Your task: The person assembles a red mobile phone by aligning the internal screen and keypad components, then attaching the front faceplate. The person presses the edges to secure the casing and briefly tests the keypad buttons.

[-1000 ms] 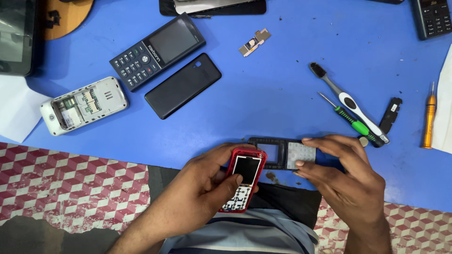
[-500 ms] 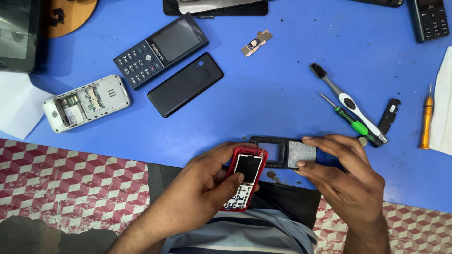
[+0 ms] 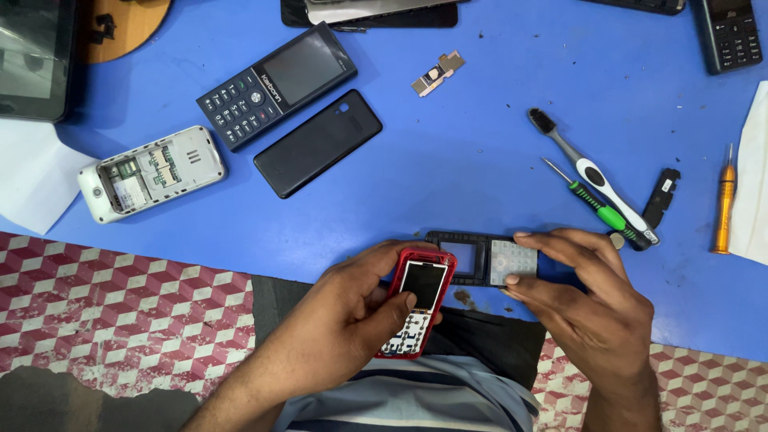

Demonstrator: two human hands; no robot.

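Red phone (image 3: 418,300), front cover off, sits in my left hand (image 3: 352,320) at the near table edge, thumb pressed on its bare keypad, fingers wrapped behind. Long axis runs near-to-far, tilted slightly right. Black front cover (image 3: 480,258) lies crosswise just right of the phone's top, long axis left-right, pinched at its keypad end by my right hand (image 3: 588,300). The two nearly touch. Beyond: green screwdriver (image 3: 596,206), brush (image 3: 588,172), blue table (image 3: 448,160).

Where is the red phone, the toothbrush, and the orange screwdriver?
Red-framed keypad phone (image 3: 422,288), head view, on its dark screen.
Grey-and-white toothbrush (image 3: 596,178), head view, on the white middle of its handle.
Orange-handled screwdriver (image 3: 725,204), head view, on its orange handle.
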